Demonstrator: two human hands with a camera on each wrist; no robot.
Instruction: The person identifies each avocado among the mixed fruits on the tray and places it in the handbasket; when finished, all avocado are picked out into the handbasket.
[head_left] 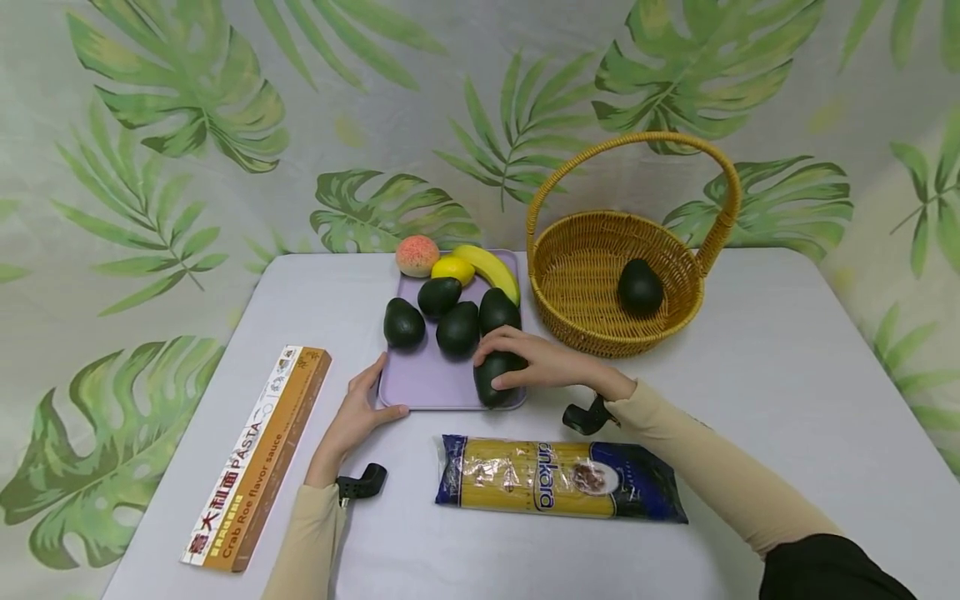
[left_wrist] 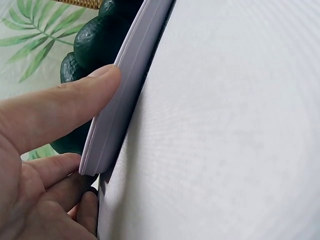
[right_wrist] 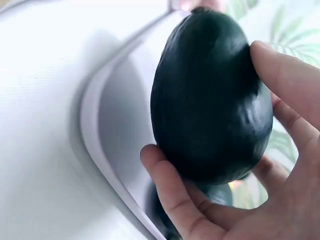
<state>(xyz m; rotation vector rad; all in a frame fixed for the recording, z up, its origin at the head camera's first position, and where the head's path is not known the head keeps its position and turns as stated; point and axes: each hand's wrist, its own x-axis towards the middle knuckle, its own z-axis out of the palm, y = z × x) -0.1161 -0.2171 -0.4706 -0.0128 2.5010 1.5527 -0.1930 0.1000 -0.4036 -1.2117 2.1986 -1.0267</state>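
My right hand (head_left: 536, 358) holds a dark green avocado (right_wrist: 210, 100) between thumb and fingers, over the front right corner of a lilac tray (head_left: 431, 383). My left hand (head_left: 360, 417) grips the tray's front left corner, the thumb along the front edge and the fingers at the left side. In the left wrist view the thumb presses on the tray's rim (left_wrist: 107, 130). Several more avocados (head_left: 457, 331) lie on the tray behind the held one. At its back are a peach (head_left: 417, 256), a lemon (head_left: 453, 270) and a banana (head_left: 491, 271).
A wicker basket (head_left: 562, 325) with a tall handle stands right of the tray, one avocado (head_left: 640, 287) inside. A bag of spaghetti (head_left: 562, 477) lies in front of the tray, below my right forearm. A long pasta box (head_left: 258, 458) lies at the left.
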